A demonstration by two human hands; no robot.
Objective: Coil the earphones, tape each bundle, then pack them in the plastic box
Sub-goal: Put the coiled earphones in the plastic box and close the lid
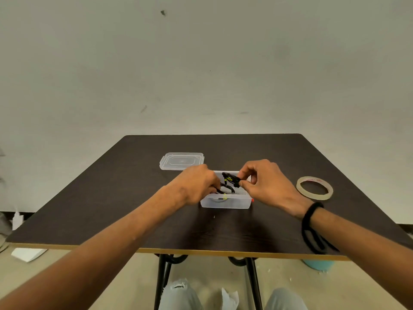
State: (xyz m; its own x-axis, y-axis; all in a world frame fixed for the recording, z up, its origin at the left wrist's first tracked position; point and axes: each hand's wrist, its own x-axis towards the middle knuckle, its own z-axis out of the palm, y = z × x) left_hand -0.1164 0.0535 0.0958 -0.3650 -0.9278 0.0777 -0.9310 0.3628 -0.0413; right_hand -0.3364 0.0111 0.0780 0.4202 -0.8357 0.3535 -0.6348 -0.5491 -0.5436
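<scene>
A clear plastic box (pixel 225 203) stands open in the middle of the dark table. Over it I hold black coiled earphones (pixel 230 179) with small yellow tape marks. My right hand (pixel 266 182) pinches the upper bundle at the box's right side. My left hand (pixel 199 183) grips a black coil at the box's left rim, its fingertips hidden behind the knuckles. Part of the cable lies inside the box.
The box's clear lid (pixel 181 161) lies flat just behind and left of the box. A roll of tape (pixel 314 187) lies on the table to the right. The table's front edge (pixel 201 251) runs close to my forearms.
</scene>
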